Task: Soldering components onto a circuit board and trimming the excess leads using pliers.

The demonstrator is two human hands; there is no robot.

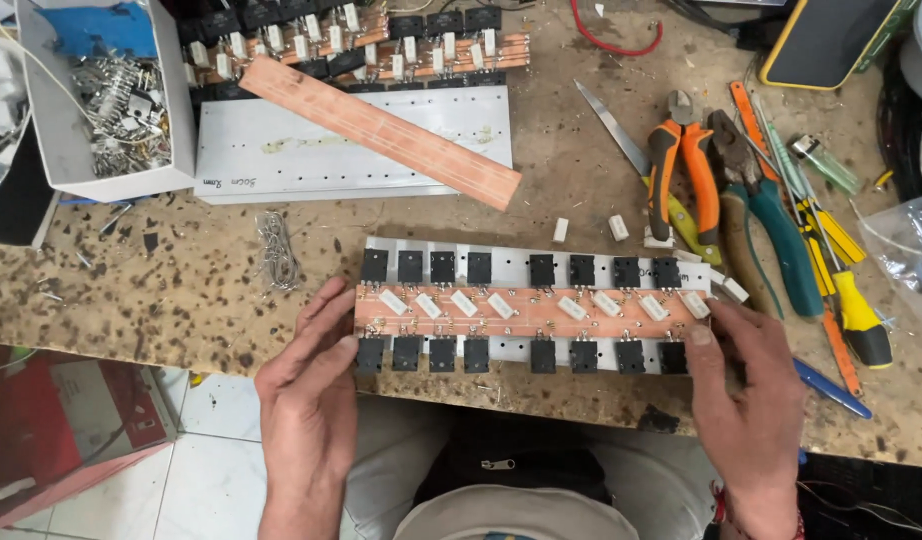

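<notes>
A long copper-coloured circuit strip (531,312) lies across a pale metal plate (511,262) near the bench's front edge. Two rows of black transistors (478,267) flank the strip, and several white block resistors (463,303) sit on it. My left hand (311,400) rests flat at the strip's left end, fingertips touching its edge. My right hand (746,400) touches the right end, thumb on the last white resistor. Neither hand grips anything.
A second bare copper strip (381,132) lies diagonally on another metal plate (281,165) with transistors behind. A white box of metal parts (116,110) stands at back left. Orange pliers (686,165), teal pliers (771,220), screwdrivers (851,300) and a blade (611,125) crowd the right.
</notes>
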